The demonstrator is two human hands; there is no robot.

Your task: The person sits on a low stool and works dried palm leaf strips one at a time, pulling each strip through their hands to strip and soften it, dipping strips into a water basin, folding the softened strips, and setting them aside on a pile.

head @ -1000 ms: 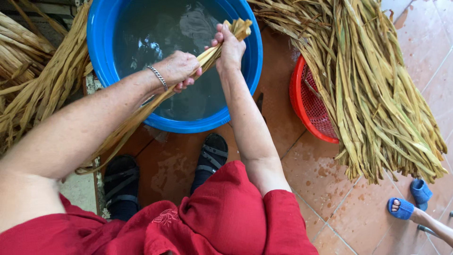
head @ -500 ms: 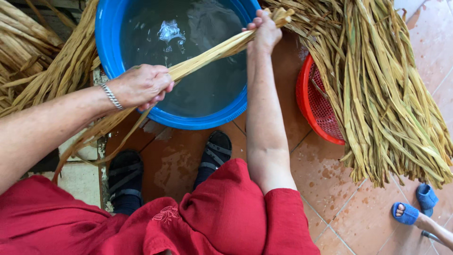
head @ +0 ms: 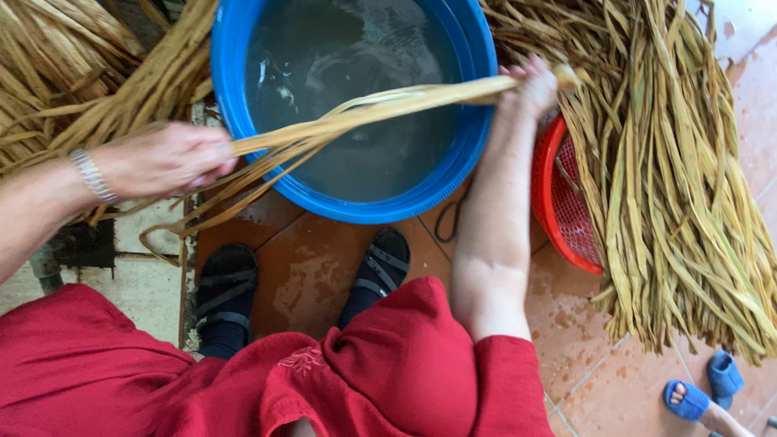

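leaf strips point(head: 364, 117) now flatter across basin point(head: 453, 186), hands farther apart, fingers point(head: 212, 162) pinching both ends

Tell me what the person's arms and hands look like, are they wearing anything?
Both arms are bare below short red sleeves. The left hand has a silvery beaded bracelet at the wrist. The right hand wears nothing, no gloves or rings showing.

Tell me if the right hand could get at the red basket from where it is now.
Probably yes. The right hand grips the end of the leaf strips just above the red basket, with only loose dried leaves draped over the basket. It would have to let the strips go first.
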